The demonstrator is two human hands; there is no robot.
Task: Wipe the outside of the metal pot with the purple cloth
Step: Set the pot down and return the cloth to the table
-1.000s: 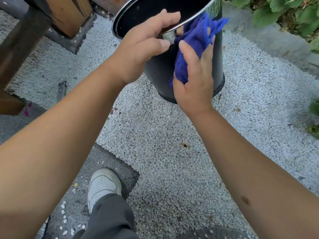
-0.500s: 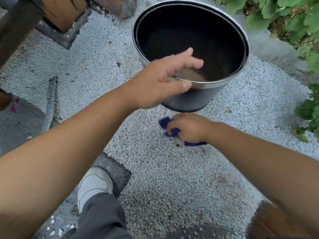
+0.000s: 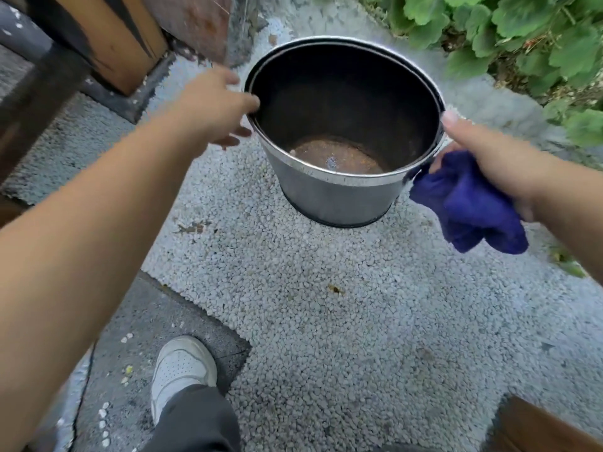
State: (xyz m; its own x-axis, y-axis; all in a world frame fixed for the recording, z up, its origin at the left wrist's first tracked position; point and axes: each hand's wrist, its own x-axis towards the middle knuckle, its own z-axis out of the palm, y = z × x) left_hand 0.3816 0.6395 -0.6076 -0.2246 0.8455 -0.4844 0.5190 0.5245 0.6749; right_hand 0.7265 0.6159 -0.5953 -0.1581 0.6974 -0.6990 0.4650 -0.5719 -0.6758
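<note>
The metal pot (image 3: 332,197) stands upright on white gravel, its dark inside and rusty bottom showing. My left hand (image 3: 212,109) is at the pot's left rim, with one finger over the edge and the others outside, gripping it; the hand is blurred. My right hand (image 3: 489,158) is at the right rim and holds the bunched purple cloth (image 3: 470,207), which hangs beside the pot's outer wall. Its thumb touches the rim.
A wooden post (image 3: 107,37) and dark beams stand at the back left. Green plants (image 3: 522,37) grow at the back right. My white shoe (image 3: 182,370) rests on a dark paving slab, and a brown wooden piece (image 3: 535,429) is at the bottom right.
My right hand rose with the cloth from the gravel in front of the pot to its right rim. My left hand shifted from the near rim to the left rim.
</note>
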